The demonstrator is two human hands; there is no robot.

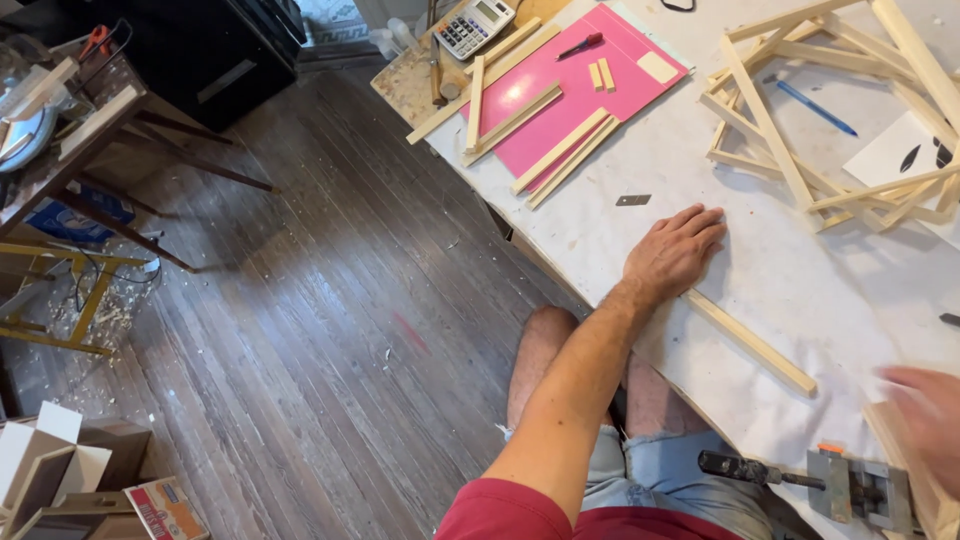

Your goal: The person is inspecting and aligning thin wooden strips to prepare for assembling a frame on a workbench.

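While flat, left hand [677,250] presses wooden strip [752,342]

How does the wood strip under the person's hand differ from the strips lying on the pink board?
The single strip lies alone on the white tabletop, its upper end under the left hand. The strips on the pink board lie in pairs, untouched, and some are tiny offcuts. All are pale, square-edged wood.

My white-covered table [760,270] carries loose pale wooden strips [750,341], a pink rectangular board [590,85], a blue pen [815,108], and a grey calculator [474,26].
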